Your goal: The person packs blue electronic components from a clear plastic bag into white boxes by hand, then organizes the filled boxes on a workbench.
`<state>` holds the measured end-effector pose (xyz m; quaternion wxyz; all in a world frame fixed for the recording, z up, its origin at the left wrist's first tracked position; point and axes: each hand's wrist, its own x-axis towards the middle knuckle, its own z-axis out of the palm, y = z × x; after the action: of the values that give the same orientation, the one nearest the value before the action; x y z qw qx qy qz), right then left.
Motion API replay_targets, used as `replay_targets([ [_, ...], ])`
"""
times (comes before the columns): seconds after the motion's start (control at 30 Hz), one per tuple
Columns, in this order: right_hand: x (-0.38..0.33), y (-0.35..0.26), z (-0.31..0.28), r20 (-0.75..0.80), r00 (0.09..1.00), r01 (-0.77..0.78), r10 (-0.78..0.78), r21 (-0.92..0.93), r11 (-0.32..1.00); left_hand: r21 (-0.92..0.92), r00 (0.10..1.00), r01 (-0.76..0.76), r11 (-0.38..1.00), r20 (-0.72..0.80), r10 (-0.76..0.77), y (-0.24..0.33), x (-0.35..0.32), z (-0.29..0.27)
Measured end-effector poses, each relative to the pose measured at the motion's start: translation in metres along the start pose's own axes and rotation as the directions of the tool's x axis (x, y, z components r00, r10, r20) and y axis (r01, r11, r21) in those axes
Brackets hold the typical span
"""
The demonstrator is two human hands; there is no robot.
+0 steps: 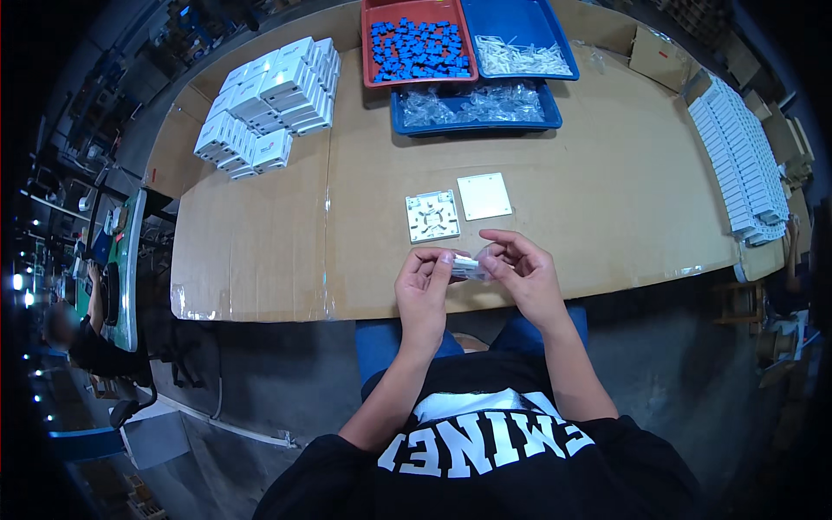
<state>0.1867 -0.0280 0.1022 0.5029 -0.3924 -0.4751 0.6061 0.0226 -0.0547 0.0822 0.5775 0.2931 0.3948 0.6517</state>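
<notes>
Clear plastic crinkles between both hands: a small transparent packet [469, 267] with something pale inside is held just above the near edge of the cardboard-covered table [607, 199]. The left hand [423, 286] pinches one end between thumb and forefinger, its other fingers curled loosely; the right hand [520, 269] grips the opposite end with its fingertips, the palm half open. Just beyond the packet lie a white base plate [432, 216], ribbed side up, and a plain white cover [484, 196] beside it. Further back sit a red tray of blue parts [417, 43], two blue trays [518, 39] of clear bags, and stacked white boxes [269, 100]. To my eye, a short, firm pull over the tabletop would serve best, so any small contents drop onto the cardboard.
</notes>
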Motion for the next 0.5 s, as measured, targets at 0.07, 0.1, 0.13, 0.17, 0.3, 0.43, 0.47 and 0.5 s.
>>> replay_targets([
  [0.07, 0.002, 0.008, -0.008, 0.028, 0.996, -0.079, 0.082, -0.096, 0.992, 0.017, 0.999, 0.040, 0.999, -0.006, -0.039, 0.000, 0.000, 0.001],
  [0.1, 0.001, 0.009, -0.009, 0.030, 0.996, -0.085, 0.089, -0.095, 0.992, 0.018, 0.999, 0.043, 0.999, -0.012, -0.042, 0.002, 0.000, 0.004],
  [0.13, 0.000, 0.008, -0.008, 0.023, 0.998, -0.064, 0.066, -0.077, 0.995, 0.002, 0.999, 0.043, 0.999, 0.012, -0.043, 0.007, -0.001, 0.009],
  [0.17, -0.001, 0.007, -0.008, 0.013, 0.999, -0.043, 0.044, -0.061, 0.997, -0.014, 0.998, 0.045, 0.999, 0.035, -0.044, 0.008, -0.001, 0.010],
  [0.3, -0.001, 0.005, -0.006, 0.024, 0.998, -0.057, 0.058, -0.034, 0.998, 0.065, 0.992, 0.087, 0.994, 0.083, -0.092, -0.006, -0.001, -0.005],
  [0.43, 0.000, 0.011, -0.006, 0.000, 0.999, 0.032, -0.033, -0.165, 0.986, 0.085, 0.996, 0.038, 0.996, 0.077, -0.045, 0.000, 0.000, -0.003],
  [0.47, 0.000, 0.011, -0.007, -0.003, 0.999, 0.031, -0.032, -0.149, 0.988, 0.084, 0.995, 0.080, 0.993, 0.058, -0.085, 0.001, 0.001, -0.002],
  [0.5, 0.000, 0.009, -0.008, -0.006, 0.999, 0.032, -0.034, -0.151, 0.988, 0.083, 0.994, 0.080, 0.993, 0.061, -0.085, 0.003, 0.002, -0.003],
])
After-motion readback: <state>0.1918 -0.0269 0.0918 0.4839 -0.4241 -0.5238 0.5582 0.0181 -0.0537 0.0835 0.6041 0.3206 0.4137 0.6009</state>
